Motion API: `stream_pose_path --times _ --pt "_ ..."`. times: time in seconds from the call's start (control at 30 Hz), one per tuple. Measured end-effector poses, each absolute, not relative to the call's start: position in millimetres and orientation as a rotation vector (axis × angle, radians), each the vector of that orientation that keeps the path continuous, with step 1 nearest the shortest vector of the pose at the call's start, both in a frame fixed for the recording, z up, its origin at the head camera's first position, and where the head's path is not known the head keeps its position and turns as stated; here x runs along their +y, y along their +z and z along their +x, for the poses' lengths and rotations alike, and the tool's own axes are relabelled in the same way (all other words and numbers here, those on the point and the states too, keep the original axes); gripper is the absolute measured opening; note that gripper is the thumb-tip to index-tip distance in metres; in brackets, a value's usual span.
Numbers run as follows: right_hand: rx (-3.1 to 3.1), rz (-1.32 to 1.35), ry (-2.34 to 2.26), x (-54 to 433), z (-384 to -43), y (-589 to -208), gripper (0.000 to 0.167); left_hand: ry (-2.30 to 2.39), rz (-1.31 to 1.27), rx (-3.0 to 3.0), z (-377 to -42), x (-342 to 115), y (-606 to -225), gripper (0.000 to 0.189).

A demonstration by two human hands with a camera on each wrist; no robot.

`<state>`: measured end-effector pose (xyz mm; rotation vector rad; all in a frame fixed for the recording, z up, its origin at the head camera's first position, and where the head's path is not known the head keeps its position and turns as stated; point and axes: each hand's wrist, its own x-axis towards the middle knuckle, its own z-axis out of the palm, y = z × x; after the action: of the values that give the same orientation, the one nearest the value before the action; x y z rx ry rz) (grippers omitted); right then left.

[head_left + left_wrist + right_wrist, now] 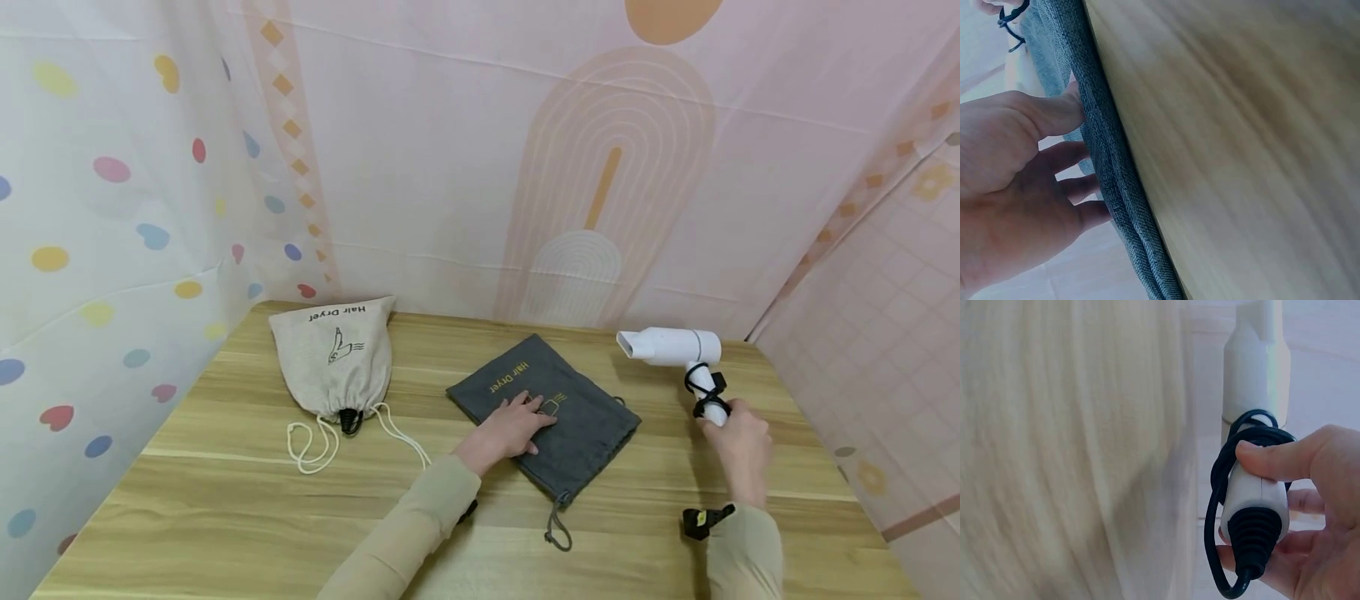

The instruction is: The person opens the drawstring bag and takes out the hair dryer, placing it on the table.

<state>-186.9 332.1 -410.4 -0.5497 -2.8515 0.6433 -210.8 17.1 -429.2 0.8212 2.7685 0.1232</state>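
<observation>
A white hair dryer (667, 347) with a black cord wound about its handle is at the right of the head view, nozzle toward the left. My right hand (741, 446) grips the lower handle; in the right wrist view the thumb lies over the cord (1215, 469) near the black strain relief (1254, 534). My left hand (513, 429) rests with spread fingers on a flat dark grey drawstring pouch (588, 425) marked "Hair Dryer". In the left wrist view its fingertips touch the upper face of the pouch (1107, 137).
To the left on the wooden table (225, 500) lies a filled beige drawstring pouch (300, 354), also marked "Hair Dryer". White strings and a black cord end stick out of its mouth. Patterned curtains (420, 167) stand behind the table and at both sides.
</observation>
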Motion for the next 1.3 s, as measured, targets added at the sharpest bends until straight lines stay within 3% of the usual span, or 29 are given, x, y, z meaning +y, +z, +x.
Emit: stream_pose_path --times 1.0,1.1,1.3 --pt "-3.062 -0.567 0.507 315 -202 -416 0.061 0.247 0.833 2.803 -214 6 -435 0.054" --pt "-2.988 -0.454 0.496 300 -201 -414 0.059 0.281 0.877 2.800 -216 2 -435 0.051" --pt "-2.767 0.142 0.523 264 -210 -416 0.050 0.476 0.927 2.799 -222 -14 -433 0.038"
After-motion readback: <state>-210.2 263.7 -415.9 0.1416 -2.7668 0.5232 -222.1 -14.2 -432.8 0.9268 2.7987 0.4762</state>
